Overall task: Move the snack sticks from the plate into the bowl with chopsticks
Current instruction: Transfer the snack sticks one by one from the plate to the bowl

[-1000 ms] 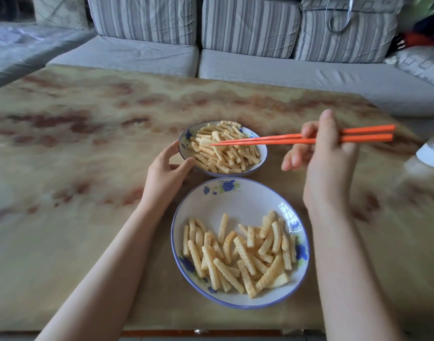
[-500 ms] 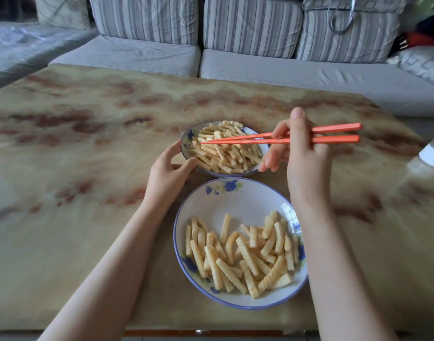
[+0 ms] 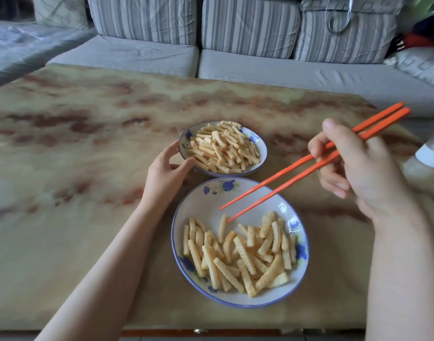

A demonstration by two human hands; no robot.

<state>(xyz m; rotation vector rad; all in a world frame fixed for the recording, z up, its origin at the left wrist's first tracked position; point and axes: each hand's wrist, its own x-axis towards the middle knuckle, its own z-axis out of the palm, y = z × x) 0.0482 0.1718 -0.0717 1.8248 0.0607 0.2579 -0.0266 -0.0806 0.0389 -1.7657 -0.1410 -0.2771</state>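
A white plate [image 3: 206, 205] with blue flowers lies near the table's front edge, and ridged yellow snack sticks [image 3: 243, 254] cover its nearer half. Behind it stands a small white bowl [image 3: 260, 146] heaped with snack sticks [image 3: 223, 148]. My left hand [image 3: 168, 172] grips the bowl's left rim. My right hand [image 3: 358, 168] holds two orange chopsticks [image 3: 297, 172] slanting down to the left. Their tips are slightly apart over the plate with nothing between them, the lower tip just beside an upright stick [image 3: 222, 225].
The marbled tan tabletop [image 3: 75, 168] spreads wide to the left. A grey striped sofa [image 3: 235, 45] runs along its far side. A white object [image 3: 432, 153] sits at the right edge.
My right hand swung right and toward me, bringing the chopstick tips from over the bowl down to the plate. The left hand stayed on the bowl.
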